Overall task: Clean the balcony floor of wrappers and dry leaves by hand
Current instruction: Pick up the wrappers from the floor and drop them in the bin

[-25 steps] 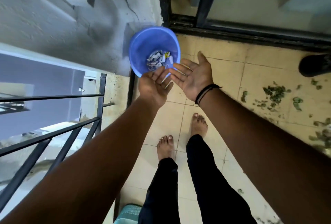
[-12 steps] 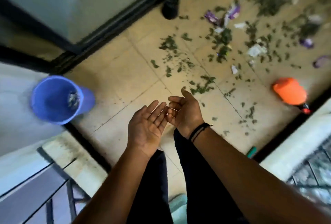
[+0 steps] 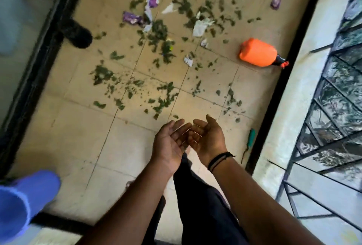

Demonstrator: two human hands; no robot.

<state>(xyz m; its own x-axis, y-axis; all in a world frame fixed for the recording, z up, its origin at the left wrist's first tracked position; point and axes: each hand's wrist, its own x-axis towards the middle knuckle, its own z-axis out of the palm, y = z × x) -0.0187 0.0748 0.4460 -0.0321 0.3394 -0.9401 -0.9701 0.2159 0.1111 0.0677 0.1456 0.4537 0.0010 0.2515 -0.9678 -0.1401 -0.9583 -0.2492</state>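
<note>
Left hand [image 3: 170, 142]: palm up, holding nothing, fingers [image 3: 179, 127] loosely spread and slightly curled, touching the right hand's fingertips.
Right hand [image 3: 208, 138]: palm up and cupped, holding nothing, black wristband [image 3: 219, 160] on the wrist.
Dry leaves [image 3: 160, 99]: scattered over the tiled floor [image 3: 82, 127] from 12 to 10 o'clock of the hands, nearest bits just ahead of the fingertips, thickest toward the top edge.
Wrappers: purple wrappers [image 3: 133, 18] and white wrappers [image 3: 199, 27] among the leaves, well ahead at 12 o'clock.
Blue bucket [image 3: 25, 199]: at 8 o'clock, lower-left corner, cut by the frame edge.
Orange jug [image 3: 257, 52]: lying on its side at 1 o'clock, near the right floor edge.
Green-handled tool [image 3: 250, 138]: at 3 o'clock, against the dark floor border.
Edges: black door track [image 3: 29, 87] along the left, pale ledge [image 3: 290, 107] and metal railing [image 3: 323, 127] along the right.
Open room: bare tiles from the hands leftward to the bucket.
</note>
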